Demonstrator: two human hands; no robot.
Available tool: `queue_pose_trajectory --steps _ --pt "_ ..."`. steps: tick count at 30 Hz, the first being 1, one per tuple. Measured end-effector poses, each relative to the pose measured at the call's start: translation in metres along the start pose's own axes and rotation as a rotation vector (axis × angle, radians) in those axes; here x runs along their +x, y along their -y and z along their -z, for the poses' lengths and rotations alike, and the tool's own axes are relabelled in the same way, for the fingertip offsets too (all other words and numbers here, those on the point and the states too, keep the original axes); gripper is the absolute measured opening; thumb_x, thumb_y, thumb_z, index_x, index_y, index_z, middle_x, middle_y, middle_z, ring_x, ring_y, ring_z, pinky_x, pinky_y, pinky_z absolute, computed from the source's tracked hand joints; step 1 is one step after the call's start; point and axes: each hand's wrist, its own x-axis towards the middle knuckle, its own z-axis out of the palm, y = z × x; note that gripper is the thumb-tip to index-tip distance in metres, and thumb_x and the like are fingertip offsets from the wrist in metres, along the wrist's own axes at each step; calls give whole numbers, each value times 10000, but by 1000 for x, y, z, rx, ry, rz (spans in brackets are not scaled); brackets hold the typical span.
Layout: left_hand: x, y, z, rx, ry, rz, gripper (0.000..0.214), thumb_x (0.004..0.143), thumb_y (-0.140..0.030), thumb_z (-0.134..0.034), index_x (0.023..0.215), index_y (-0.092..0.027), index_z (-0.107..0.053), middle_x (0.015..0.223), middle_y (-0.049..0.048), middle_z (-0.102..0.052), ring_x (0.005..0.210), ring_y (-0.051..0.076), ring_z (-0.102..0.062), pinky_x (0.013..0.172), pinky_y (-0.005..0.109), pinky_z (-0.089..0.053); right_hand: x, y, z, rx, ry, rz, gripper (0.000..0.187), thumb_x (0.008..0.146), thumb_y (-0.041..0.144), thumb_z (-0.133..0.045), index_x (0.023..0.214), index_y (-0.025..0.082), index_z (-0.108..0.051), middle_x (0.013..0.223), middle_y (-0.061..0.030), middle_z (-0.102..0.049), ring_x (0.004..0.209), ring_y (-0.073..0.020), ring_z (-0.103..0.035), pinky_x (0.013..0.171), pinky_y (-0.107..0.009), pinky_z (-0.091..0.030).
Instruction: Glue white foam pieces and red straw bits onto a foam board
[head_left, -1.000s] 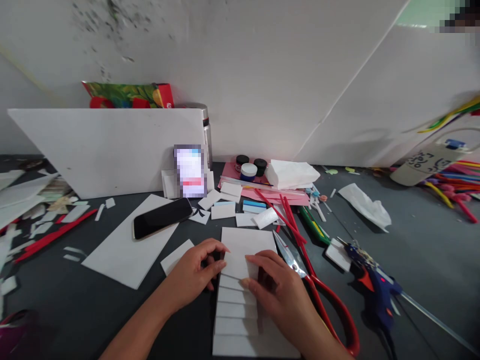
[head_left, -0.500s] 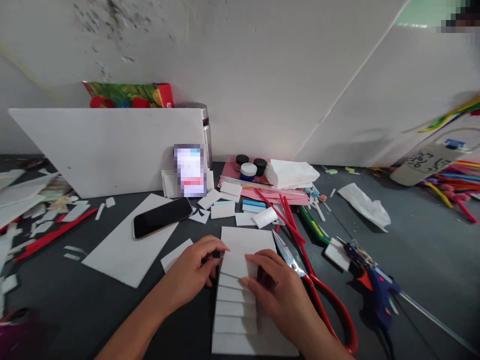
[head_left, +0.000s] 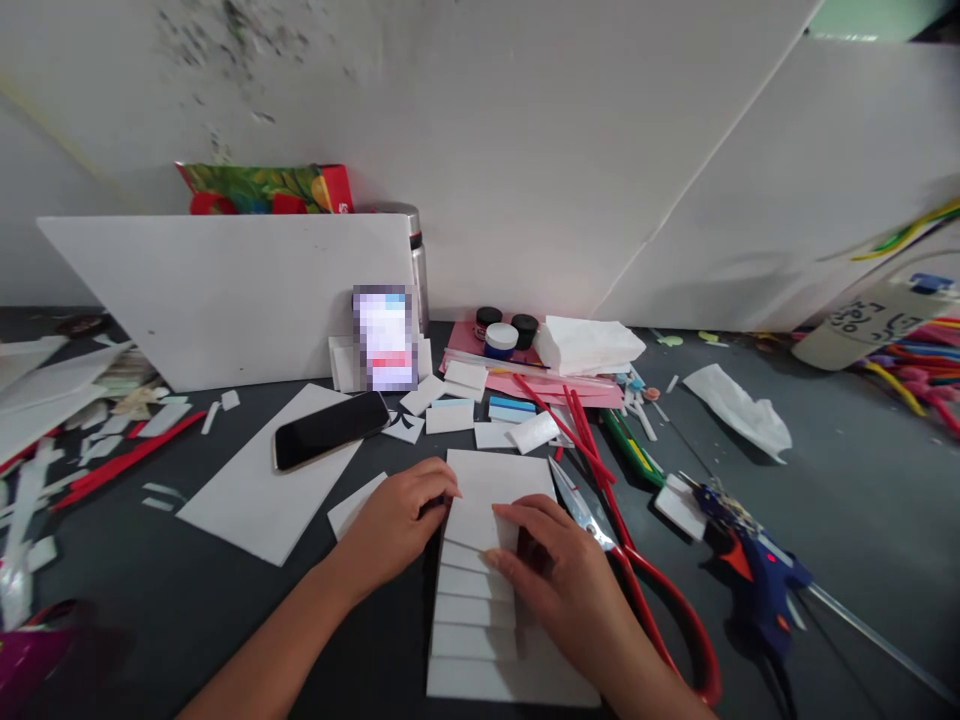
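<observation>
A white foam board piece (head_left: 499,480) with stepped strips stacked along it lies flat on the dark table in front of me. My left hand (head_left: 397,520) rests at its left edge, fingers curled against the top strip. My right hand (head_left: 559,575) lies over the right side of the stepped strips (head_left: 472,610), fingers bent and pressing down on them. Both hands touch the same piece.
Red-handled scissors (head_left: 645,590) lie just right of my right hand. A blue glue gun (head_left: 750,565) lies further right. A black phone (head_left: 330,430) sits on a white sheet (head_left: 255,500) at left. Paint jars (head_left: 501,335), tissue, red sticks and foam scraps crowd the back.
The view has shifted slightly to the right and up. Both hands stay on the stepped white piece with hardly any movement.
</observation>
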Motion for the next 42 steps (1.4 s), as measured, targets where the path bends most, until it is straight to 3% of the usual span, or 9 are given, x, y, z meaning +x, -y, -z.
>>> queue_pose_trajectory --steps 20,27,35,42 --pt "3 1 1 -119 8 101 173 811 -93 -557 753 -190 -688 963 22 -650 779 145 -600 693 247 -427 -1 -3 -1 23 23 -9 251 876 217 -658 1128 226 -658 1040 -41 -623 757 -156 -613 695 -294 -498" --pt "-1 1 5 -148 51 114 246 887 -135 -497 1000 -213 -702 1066 44 -638 887 173 -601 722 266 -433 0 -1 1 16 51 -20 254 879 221 -662 1133 211 -662 1022 -28 -611 746 -143 -597 698 -293 -482" --pt "-1 0 5 -151 60 125 167 920 -300 -563 949 -199 -693 1013 33 -633 728 133 -536 609 249 -397 1 -1 0 31 43 -27 257 881 239 -664 1136 218 -660 1017 -29 -608 742 -145 -598 686 -289 -485" --pt "-2 2 5 -136 88 120 149 914 -315 -590 1002 -234 -678 1054 12 -621 712 118 -517 609 245 -391 0 -1 1 31 47 -33 271 884 242 -660 1153 212 -658 1014 -33 -606 727 -144 -597 679 -288 -484"
